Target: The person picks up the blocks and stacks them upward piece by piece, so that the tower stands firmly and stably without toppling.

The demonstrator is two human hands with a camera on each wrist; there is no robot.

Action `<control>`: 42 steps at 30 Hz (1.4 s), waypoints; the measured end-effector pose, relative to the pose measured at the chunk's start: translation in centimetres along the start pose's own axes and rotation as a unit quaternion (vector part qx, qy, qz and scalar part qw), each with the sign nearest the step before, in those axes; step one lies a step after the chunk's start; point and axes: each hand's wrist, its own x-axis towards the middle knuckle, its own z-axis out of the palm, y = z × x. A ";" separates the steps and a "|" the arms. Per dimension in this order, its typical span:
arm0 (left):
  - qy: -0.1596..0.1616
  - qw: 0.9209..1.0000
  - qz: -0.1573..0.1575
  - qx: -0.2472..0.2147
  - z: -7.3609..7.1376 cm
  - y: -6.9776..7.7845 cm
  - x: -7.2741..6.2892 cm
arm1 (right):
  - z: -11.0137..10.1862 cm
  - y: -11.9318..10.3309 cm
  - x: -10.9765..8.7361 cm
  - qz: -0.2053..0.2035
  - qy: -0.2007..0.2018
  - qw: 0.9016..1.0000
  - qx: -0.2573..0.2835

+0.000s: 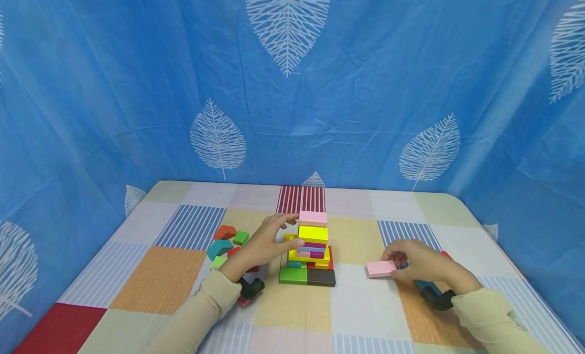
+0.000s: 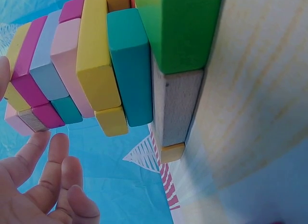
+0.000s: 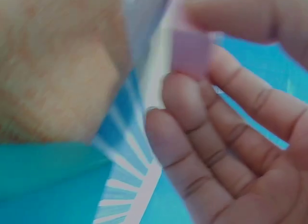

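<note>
A tower of coloured toy blocks stands mid-table, with a pink block on top and a yellow block below it. A green block and a dark block lie at its front foot. Around the tower's upper left side, my left hand spreads its thumb and fingers. In the left wrist view, a fingertip is right at a small striped block near the top. To the right, my right hand pinches a pink rectangular block between thumb and fingers, low over the cloth.
Loose blocks lie left of the tower, partly behind the left forearm, among them an orange block, a teal block and a small green block. More blocks show beneath the right wrist, one of them teal. A blue curtain hangs behind the table.
</note>
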 end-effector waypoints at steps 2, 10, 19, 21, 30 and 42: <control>-0.001 1.000 0.001 -0.001 0.0 0.0 0.0 | -0.1 -0.4 0.1 -0.018 0.026 0.999 0.001; 0.001 1.000 0.002 0.000 0.0 0.1 0.0 | -0.1 -3.0 1.1 -0.106 0.169 0.978 0.053; -0.002 1.000 0.027 -0.007 -0.2 -0.1 -0.1 | 1.2 -6.0 4.1 -0.131 0.244 0.956 0.094; -0.002 0.999 0.035 -0.008 -0.3 -0.2 -0.1 | 1.6 -6.5 4.8 -0.132 0.246 0.956 0.095; -0.006 0.998 0.055 -0.004 -0.6 -0.2 -0.1 | 3.5 -7.8 7.2 -0.129 0.245 0.957 0.086; -0.011 0.999 0.053 -0.007 -0.7 -0.3 0.0 | 4.6 -9.1 8.6 -0.078 0.259 0.957 0.101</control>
